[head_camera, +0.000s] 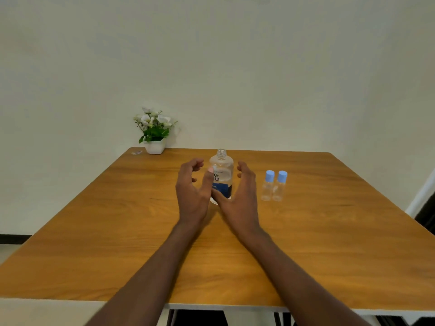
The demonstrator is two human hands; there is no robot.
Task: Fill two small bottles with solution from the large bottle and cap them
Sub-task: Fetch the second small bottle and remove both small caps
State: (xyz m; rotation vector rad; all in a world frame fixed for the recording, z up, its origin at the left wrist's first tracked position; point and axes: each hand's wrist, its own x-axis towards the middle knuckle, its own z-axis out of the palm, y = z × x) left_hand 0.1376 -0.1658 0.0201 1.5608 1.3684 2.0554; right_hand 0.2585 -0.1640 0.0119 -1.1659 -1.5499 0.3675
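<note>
Tabletop (117,243), orange-brown wood grain, square: largest item; carries everything listed. Near edge runs along the bottom of the view, right edge slants off toward a dark doorway; wide bare wood to the left, to the right and in front of the hands gives ample room for lifting, tilting and setting caps aside.

Large clear plastic bottle with a blue and white label (222,176): upright at mid-tabletop, neck uncapped. Liquid level cannot be told. A small white item at its base, half hidden by the hands, may be its cap.

Left hand (191,194) and right hand (240,196): 1 either side of the large bottle, fingers (242,169) spread and curled, grasping nothing. The left thumb lies across the label from this angle; contact cannot be confirmed.

White potted plant with white flowers (154,131): far left corner, well apart from the work.

2 small clear plastic bottles with light-blue caps (274,185): upright, touching or just beside each other, right of the large bottle, near the right hand. Both capped and apparently empty.

Progress, judged: large bottle opened; left to do are 2 uncappings, 2 fillings and 2 recappings.
</note>
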